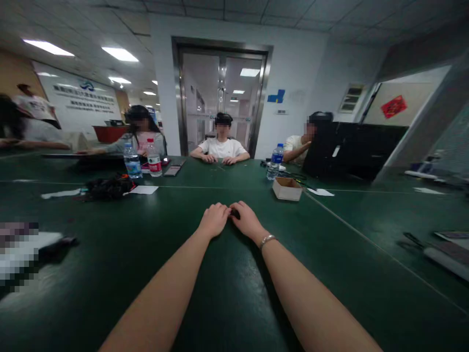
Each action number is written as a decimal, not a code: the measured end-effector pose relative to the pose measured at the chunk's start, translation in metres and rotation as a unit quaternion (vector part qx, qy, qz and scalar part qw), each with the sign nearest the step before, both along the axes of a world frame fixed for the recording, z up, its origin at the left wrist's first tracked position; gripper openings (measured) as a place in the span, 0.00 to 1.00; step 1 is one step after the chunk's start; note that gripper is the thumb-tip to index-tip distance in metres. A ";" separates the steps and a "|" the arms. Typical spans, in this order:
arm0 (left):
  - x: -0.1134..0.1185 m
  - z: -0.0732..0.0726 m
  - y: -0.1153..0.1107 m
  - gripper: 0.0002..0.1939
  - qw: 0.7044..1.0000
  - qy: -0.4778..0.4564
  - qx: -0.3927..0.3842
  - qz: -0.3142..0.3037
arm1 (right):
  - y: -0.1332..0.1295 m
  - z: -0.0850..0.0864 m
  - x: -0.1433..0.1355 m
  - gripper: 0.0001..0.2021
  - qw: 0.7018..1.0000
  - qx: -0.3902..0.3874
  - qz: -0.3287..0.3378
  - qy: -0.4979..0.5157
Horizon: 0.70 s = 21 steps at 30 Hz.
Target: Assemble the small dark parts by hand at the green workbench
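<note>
Both arms reach forward over the dark green table (176, 298), and the hands meet near its middle. My left hand (213, 221) rests knuckles up with its fingers curled; what lies under them, if anything, is hidden. Its fingertips come up against those of my right hand (248, 222), which wears a bracelet (267, 239) at the wrist. A small dark object (235, 213) shows at the right hand's curled fingers, too small and covered to name.
Beyond the hands stand an open box (287, 189), water bottles (132, 164) and a red-labelled bottle (154, 159). A dark tangled bundle (109, 187) and white paper (144, 189) lie left. A black monitor (355, 149) stands right. Several people sit around the table.
</note>
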<state>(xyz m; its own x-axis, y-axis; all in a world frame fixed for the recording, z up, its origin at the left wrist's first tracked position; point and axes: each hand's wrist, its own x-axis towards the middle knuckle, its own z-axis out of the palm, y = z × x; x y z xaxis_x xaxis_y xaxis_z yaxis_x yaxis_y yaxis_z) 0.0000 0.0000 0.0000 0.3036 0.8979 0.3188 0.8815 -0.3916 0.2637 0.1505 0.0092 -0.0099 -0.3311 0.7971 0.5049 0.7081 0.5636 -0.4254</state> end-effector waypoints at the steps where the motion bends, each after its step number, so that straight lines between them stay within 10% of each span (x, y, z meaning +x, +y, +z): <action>1: -0.003 -0.001 -0.001 0.20 1.000 -0.008 -0.003 -0.001 | -0.002 0.001 -0.001 0.09 1.000 0.001 0.009 -0.003; 10: -0.014 -0.004 0.000 0.11 0.981 -0.189 -0.046 0.000 | -0.006 0.006 -0.002 0.13 1.000 -0.005 0.016 0.027; 21: -0.023 -0.005 0.008 0.09 0.881 -0.429 -0.176 -0.097 | -0.003 0.004 -0.001 0.10 0.999 -0.006 0.018 0.048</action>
<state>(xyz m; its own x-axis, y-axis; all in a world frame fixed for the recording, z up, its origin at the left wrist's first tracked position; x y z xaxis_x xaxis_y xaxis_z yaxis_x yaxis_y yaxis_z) -0.0229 0.0082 -0.0048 0.2440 0.9449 0.2182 0.2248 -0.2740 0.9351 0.1493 0.0062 -0.0060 -0.3099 0.7916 0.5266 0.6442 0.5822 -0.4961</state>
